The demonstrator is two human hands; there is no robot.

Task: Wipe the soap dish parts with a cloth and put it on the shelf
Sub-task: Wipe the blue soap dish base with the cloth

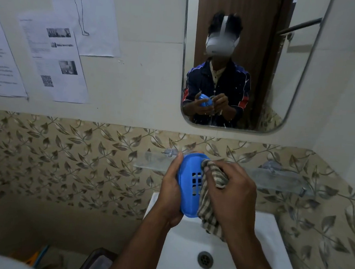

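A blue plastic soap dish part (186, 181) with slots in its middle is held upright over the sink in my left hand (171, 192), fingers wrapped round its left edge and back. My right hand (232, 195) grips a brown-and-white checked cloth (210, 202) and presses it against the dish's right side. The cloth hangs down below the dish. A clear glass shelf (275, 177) runs along the leaf-patterned wall just behind my hands. Any other part of the dish is out of sight.
A white sink (247, 256) with a metal drain (205, 259) lies below my hands. A mirror (242, 54) hangs above and reflects me. Paper sheets (55, 61) are stuck to the wall at left. A dark container (96, 261) sits low left.
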